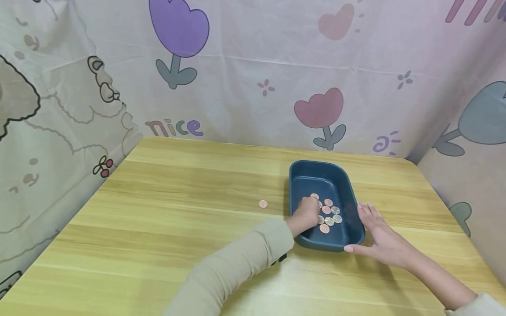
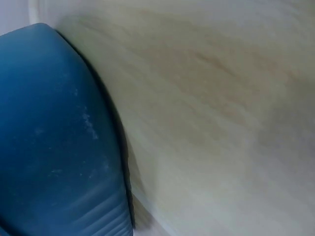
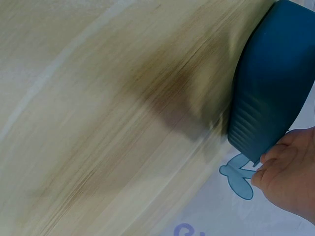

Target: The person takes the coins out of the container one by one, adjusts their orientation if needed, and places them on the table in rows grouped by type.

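Observation:
A dark blue tray (image 1: 294,175) with rounded corners stands on the wooden table, with several copper and pale golden coins (image 1: 326,210) in its near half. My left hand (image 1: 306,215) reaches over the tray's left rim and down among the coins, fingers bent downward. Its fingertips are hidden behind the hand, so I cannot tell whether they pinch a coin. Against the tray's right side rests my right hand (image 1: 379,239), fingers stretched along the outside and thumb at the near right corner. The right wrist view shows this hand (image 3: 290,172) right at the tray's rim.
One copper coin (image 1: 263,204) lies on the table (image 1: 178,210) left of the tray. A printed cloth (image 1: 245,57) hangs behind the table and along both sides. In the left wrist view, the tray's outer wall (image 2: 54,128) fills the left side.

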A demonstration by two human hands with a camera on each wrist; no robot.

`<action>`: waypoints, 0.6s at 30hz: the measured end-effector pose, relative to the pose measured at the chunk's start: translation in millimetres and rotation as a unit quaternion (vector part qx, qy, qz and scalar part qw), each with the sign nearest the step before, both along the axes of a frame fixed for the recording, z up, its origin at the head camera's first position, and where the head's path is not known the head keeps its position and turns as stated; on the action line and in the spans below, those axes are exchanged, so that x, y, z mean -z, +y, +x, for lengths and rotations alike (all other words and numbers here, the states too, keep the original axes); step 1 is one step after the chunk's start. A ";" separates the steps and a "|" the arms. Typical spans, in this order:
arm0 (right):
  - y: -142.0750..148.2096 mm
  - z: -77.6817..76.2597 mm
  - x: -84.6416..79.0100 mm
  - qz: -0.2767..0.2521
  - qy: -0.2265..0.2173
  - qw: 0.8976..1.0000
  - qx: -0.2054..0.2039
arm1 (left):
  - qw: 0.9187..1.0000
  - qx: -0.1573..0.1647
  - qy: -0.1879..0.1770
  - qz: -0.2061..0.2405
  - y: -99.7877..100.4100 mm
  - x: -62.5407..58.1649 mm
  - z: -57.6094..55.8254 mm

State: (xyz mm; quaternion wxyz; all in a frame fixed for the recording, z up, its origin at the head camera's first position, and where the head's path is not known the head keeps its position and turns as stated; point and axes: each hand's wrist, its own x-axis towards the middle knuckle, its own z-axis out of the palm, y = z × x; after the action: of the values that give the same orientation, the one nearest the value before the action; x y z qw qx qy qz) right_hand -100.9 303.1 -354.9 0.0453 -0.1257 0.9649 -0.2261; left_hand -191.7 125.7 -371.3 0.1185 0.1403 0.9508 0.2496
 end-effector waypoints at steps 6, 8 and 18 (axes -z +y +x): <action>0.1 0.2 0.7 -0.003 0.003 1.000 0.002 | 0.999 0.004 -0.015 -0.053 8.2 3.1 -2.6; -0.2 0.4 1.0 -0.005 0.004 1.000 0.001 | 0.998 0.008 -0.014 -0.067 9.6 3.9 -2.8; -0.8 -0.6 2.0 -0.008 0.003 1.000 0.002 | 0.996 0.030 0.000 -0.088 8.1 5.5 -1.4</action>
State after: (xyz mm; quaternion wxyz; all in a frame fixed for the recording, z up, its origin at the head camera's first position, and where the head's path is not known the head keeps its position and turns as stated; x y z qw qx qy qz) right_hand -101.6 302.3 -356.8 0.0407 -0.1247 0.9635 -0.2336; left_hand -193.1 133.8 -376.8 0.1381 0.1579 0.9644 0.1609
